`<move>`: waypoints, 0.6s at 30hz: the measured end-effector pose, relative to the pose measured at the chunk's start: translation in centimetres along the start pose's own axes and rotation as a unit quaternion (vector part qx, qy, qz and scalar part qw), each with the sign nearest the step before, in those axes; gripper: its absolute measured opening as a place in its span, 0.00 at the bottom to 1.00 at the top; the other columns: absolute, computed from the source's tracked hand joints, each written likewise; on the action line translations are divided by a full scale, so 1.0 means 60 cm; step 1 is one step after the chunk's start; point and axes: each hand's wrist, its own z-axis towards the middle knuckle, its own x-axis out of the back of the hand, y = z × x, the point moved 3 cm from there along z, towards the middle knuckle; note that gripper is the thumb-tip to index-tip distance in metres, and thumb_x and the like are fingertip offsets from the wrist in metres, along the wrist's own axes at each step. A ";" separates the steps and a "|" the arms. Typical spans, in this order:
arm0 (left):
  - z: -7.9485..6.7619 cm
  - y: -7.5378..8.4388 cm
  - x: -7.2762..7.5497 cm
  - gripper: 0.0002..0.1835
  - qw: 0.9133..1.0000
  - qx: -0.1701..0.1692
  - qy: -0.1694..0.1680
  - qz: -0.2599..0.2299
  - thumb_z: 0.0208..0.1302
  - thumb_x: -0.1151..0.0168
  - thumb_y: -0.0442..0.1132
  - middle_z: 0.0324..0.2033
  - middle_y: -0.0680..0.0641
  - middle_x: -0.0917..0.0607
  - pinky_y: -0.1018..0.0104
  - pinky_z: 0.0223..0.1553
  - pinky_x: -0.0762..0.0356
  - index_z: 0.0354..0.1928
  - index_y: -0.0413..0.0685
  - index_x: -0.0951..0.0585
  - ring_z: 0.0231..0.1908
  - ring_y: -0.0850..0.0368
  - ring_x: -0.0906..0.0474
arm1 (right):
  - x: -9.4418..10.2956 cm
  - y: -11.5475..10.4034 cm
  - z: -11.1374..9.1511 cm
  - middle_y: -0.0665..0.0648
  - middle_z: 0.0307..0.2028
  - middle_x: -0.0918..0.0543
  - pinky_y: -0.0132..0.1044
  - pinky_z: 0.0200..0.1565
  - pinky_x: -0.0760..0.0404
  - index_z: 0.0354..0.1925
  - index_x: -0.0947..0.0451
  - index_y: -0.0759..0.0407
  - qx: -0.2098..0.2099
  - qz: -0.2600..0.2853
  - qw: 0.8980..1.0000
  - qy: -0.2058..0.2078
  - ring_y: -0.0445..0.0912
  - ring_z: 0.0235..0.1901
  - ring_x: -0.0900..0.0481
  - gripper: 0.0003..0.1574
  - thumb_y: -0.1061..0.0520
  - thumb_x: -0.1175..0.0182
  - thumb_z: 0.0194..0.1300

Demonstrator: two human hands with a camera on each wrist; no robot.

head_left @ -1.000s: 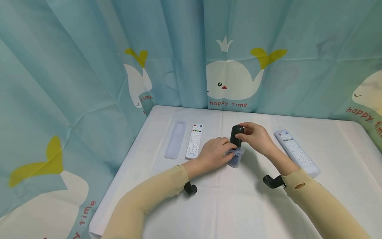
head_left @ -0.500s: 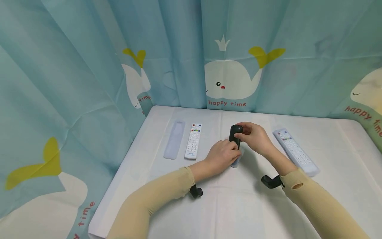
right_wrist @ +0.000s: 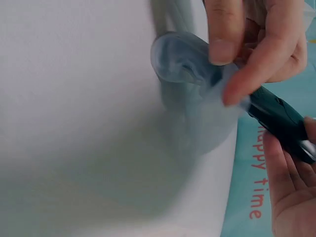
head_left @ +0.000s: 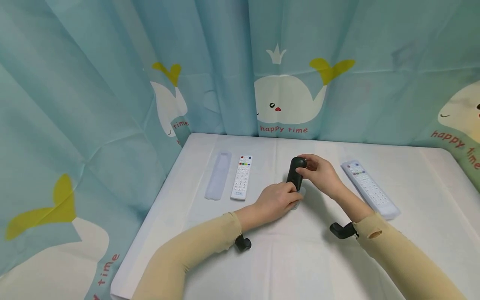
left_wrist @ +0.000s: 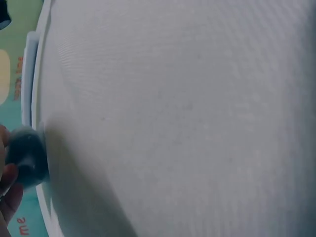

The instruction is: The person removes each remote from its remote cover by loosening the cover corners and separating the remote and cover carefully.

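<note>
My right hand [head_left: 318, 173] holds the upper end of a black remote control [head_left: 297, 168], its thumb on the side facing me. The remote stands tilted above the table. My left hand [head_left: 275, 202] pinches a translucent soft remote cover [right_wrist: 182, 59] around the remote's lower part, with the thumb and a finger on the cover's film in the right wrist view. Part of the cover [head_left: 300, 196] shows past my left fingers; the rest is hidden behind them. In the left wrist view only the dark rounded end of the remote [left_wrist: 27, 155] shows, with fingertips beside it.
Left of my hands a white remote control [head_left: 241, 178] lies flat beside an empty translucent cover [head_left: 218, 176]. To the right, close to my right forearm, lies another white remote in a clear cover [head_left: 371, 189]. A curtain [head_left: 225, 83] hangs behind the white table [head_left: 300, 258].
My left fingers have moved from the cover's gathered mouth down along it, and they now curl closer in. My right hand keeps its hold on the remote, nearly still.
</note>
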 end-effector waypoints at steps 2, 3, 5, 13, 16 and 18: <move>-0.002 -0.003 0.000 0.11 1.000 0.010 -0.010 -0.016 0.71 0.34 0.38 0.41 0.54 0.20 0.72 0.34 0.26 0.51 0.57 0.11 0.36 0.62 0.22 | -0.004 0.003 0.001 0.68 0.55 0.19 0.47 0.49 0.15 0.72 0.33 0.60 -0.011 0.038 0.999 -0.006 0.56 0.51 0.17 0.35 0.53 0.36 0.74; -0.002 -0.004 0.000 0.11 0.999 0.017 -0.014 -0.024 0.71 0.34 0.37 0.42 0.54 0.19 0.73 0.35 0.26 0.52 0.57 0.11 0.37 0.62 0.22 | -0.005 0.004 0.001 0.69 0.55 0.20 0.46 0.48 0.14 0.73 0.34 0.60 -0.015 0.054 0.998 -0.009 0.55 0.50 0.17 0.35 0.53 0.36 0.74; -0.002 -0.006 0.001 0.13 0.999 0.030 -0.019 -0.038 0.71 0.35 0.36 0.43 0.54 0.19 0.74 0.38 0.26 0.53 0.57 0.12 0.39 0.63 0.22 | -0.006 0.006 0.001 0.71 0.56 0.21 0.42 0.47 0.14 0.73 0.35 0.60 -0.022 0.086 0.996 -0.010 0.52 0.49 0.17 0.36 0.53 0.37 0.74; 0.003 -0.017 0.018 0.14 0.993 0.080 0.013 -0.084 0.73 0.39 0.36 0.45 0.55 0.20 0.76 0.43 0.26 0.55 0.57 0.13 0.43 0.64 0.23 | 0.004 -0.002 0.002 0.71 0.59 0.24 0.37 0.46 0.14 0.74 0.36 0.63 -0.024 0.171 0.985 0.016 0.41 0.44 0.16 0.36 0.55 0.38 0.75; 0.003 -0.028 0.025 0.11 0.986 0.124 0.022 -0.107 0.72 0.37 0.38 0.46 0.57 0.21 0.77 0.43 0.27 0.52 0.57 0.14 0.44 0.65 0.24 | 0.011 -0.003 0.003 0.69 0.57 0.24 0.36 0.45 0.14 0.74 0.37 0.65 -0.028 0.190 0.981 0.020 0.40 0.44 0.16 0.36 0.55 0.39 0.75; 0.001 -0.038 0.027 0.08 0.977 0.166 0.024 -0.134 0.70 0.34 0.41 0.45 0.57 0.22 0.78 0.41 0.27 0.50 0.55 0.17 0.43 0.65 0.24 | 0.016 -0.004 0.003 0.65 0.55 0.23 0.35 0.45 0.14 0.74 0.37 0.65 -0.029 0.196 0.980 0.021 0.39 0.43 0.16 0.36 0.55 0.39 0.75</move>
